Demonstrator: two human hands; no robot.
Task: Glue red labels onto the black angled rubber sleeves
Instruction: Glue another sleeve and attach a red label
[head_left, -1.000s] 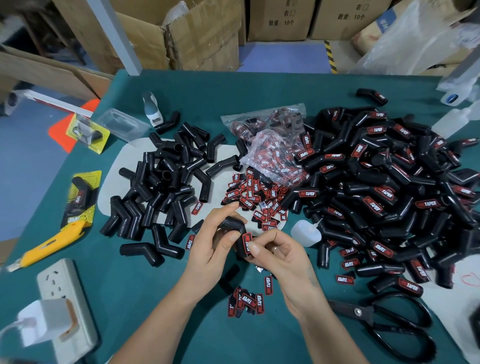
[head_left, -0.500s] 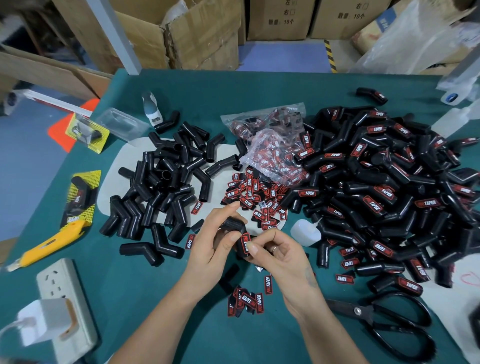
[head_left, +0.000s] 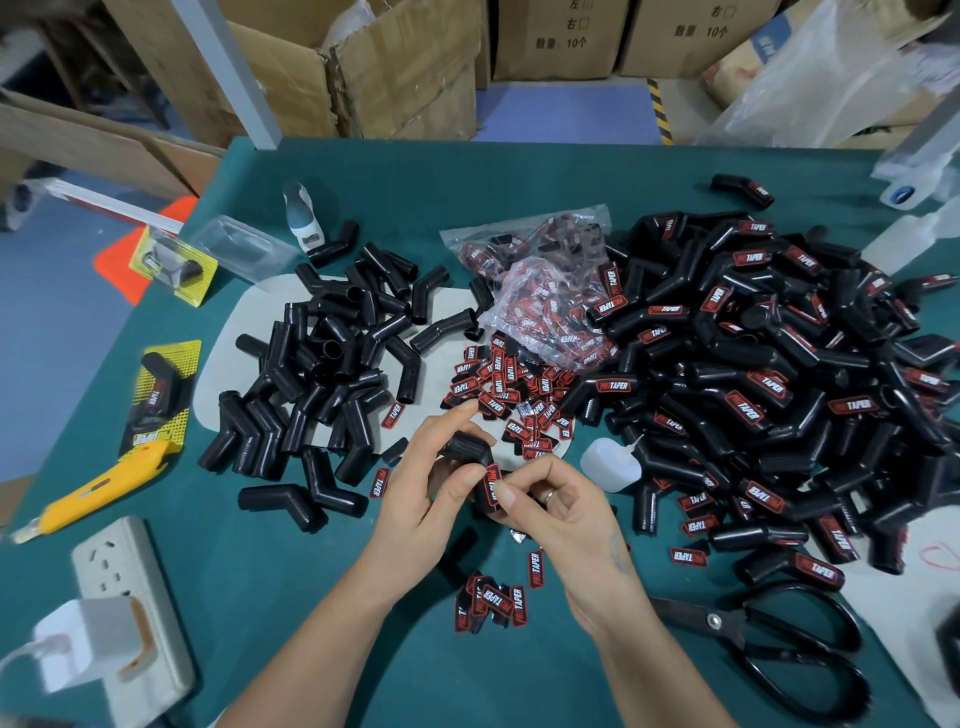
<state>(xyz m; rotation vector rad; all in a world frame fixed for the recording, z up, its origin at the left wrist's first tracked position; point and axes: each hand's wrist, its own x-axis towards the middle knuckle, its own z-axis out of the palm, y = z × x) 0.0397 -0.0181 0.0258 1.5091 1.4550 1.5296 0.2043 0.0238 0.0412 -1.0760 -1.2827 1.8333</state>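
Rubber sleeve (head_left: 467, 449) is being gripped in the left hand (head_left: 421, 499) while right hand (head_left: 561, 512) fingers (head_left: 506, 492) are pinching a red label (head_left: 492, 486) flat against it, likely so the glue sets.

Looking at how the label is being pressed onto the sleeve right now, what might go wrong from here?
The red label on the held sleeve is pinched between both thumbs, so it could set crooked, or squeezed-out glue might stick to the fingers. The small glue bottle stands close beside the right hand and could get knocked over.

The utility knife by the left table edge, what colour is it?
Yellow: the utility knife shows best in the head view.
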